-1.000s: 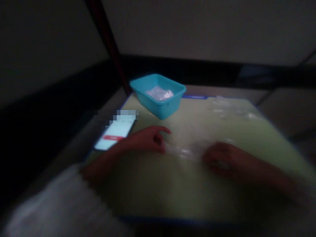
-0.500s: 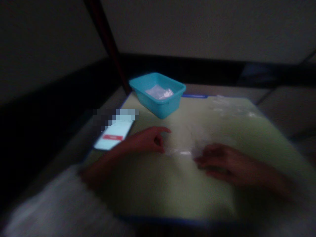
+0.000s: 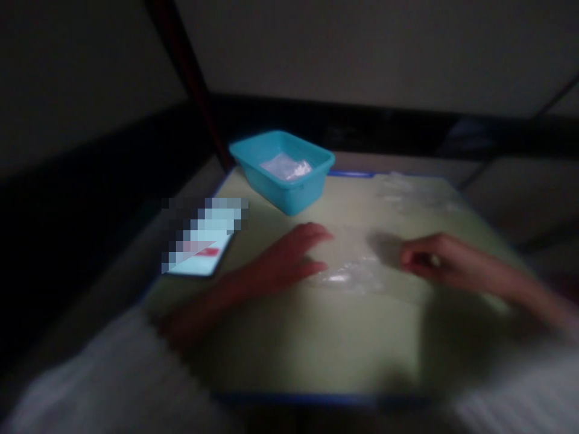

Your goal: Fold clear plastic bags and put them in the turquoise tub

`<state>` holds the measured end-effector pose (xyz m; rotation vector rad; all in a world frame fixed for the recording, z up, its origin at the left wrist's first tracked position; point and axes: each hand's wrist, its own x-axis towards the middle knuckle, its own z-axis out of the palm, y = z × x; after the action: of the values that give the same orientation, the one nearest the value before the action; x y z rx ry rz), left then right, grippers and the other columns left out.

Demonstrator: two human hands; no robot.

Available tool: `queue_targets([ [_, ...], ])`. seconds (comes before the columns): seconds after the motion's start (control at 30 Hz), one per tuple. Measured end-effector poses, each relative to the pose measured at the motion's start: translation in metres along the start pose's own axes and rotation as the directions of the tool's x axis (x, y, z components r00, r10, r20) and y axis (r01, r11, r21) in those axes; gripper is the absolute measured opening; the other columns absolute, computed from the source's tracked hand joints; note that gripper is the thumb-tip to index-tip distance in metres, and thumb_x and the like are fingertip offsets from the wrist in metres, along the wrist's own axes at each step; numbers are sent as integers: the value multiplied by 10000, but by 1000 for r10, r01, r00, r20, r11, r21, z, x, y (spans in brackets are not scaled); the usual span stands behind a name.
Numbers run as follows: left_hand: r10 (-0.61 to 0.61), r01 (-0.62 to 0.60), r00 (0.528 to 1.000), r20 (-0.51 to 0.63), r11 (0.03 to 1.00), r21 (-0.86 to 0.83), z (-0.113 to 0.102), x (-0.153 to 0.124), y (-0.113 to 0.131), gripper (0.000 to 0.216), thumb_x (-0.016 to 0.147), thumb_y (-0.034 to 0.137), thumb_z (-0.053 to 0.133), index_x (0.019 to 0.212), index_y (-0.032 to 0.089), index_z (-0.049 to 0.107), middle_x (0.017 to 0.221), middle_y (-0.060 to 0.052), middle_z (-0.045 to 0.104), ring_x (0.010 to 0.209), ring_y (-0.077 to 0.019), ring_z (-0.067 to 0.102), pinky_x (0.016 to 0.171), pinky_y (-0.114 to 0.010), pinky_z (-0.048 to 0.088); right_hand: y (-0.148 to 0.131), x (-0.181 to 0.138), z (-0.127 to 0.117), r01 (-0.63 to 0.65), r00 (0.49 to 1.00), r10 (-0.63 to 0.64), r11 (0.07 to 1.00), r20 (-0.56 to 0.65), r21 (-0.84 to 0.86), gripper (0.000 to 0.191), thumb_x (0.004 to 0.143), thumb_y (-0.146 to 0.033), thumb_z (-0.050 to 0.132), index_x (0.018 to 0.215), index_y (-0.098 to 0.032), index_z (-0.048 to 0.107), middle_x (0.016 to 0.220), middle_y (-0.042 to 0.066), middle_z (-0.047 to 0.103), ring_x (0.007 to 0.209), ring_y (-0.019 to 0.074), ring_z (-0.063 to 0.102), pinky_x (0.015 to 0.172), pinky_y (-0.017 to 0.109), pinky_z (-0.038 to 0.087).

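The scene is dim and blurred. My left hand [image 3: 294, 256] lies on the pale green mat [image 3: 316, 337] with its fingers stretched out, the tips resting on the left edge of a clear plastic bag [image 3: 350, 271]. My right hand [image 3: 427, 259] hovers just right of the bag, raised a little, fingers curled in as a pinch around something small that I cannot make out. A turquoise tub [image 3: 283, 169] stands at the mat's far left corner with a clear bag inside it.
A lit phone [image 3: 199, 253] lies on the mat's left edge, beside my left forearm. More clear plastic [image 3: 407, 187] lies at the mat's far right. Dark walls and a red-brown post rise behind the tub.
My left hand opened from a loose curl and slid right onto the bag. My right hand lifted off the bag and drew back to the right.
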<state>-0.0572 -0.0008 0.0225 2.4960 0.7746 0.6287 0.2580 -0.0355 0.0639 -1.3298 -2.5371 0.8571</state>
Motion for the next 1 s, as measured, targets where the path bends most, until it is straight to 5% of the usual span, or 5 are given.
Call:
queue_targets([
  [0.2,124,-176,971,203,949,262,21,2,-13,584,934,452,389,1423,144,304,1528,-138,205,1429,-249,110,1149,-423,156,-1,2,5,-121,935,7,946,355,300,49,769,-150,502,754,-172,543,653,-22,526,599,111,513,555,229,414],
  [0.6,106,-192,960,259,922,336,24,1,-15,591,948,467,333,1442,152,254,1527,-135,203,1429,-236,107,1146,-426,132,6,-7,-4,-94,933,-13,956,360,277,41,770,-197,564,736,-183,544,668,-24,544,603,114,519,534,232,417],
  [0.67,104,-180,963,247,933,311,24,1,-15,596,945,460,349,1443,147,252,1529,-134,199,1430,-237,104,1148,-423,129,11,-9,-6,-120,951,40,962,308,244,50,768,-217,578,738,-184,556,668,-19,564,606,121,535,539,236,419],
  [0.77,89,-141,973,211,959,246,20,1,-14,586,942,404,379,1449,146,237,1534,-120,192,1428,-222,124,1152,-403,149,20,-8,-9,-111,992,97,973,75,204,85,789,-265,557,768,-186,578,686,11,611,613,146,566,547,257,434],
  [1.0,1,-18,996,90,980,196,-3,1,-8,376,943,264,320,1246,158,514,1371,-92,497,1254,-219,448,1082,-410,301,25,2,-6,-65,961,83,995,-264,75,186,831,-327,480,842,-191,606,831,79,692,749,212,645,647,322,498],
])
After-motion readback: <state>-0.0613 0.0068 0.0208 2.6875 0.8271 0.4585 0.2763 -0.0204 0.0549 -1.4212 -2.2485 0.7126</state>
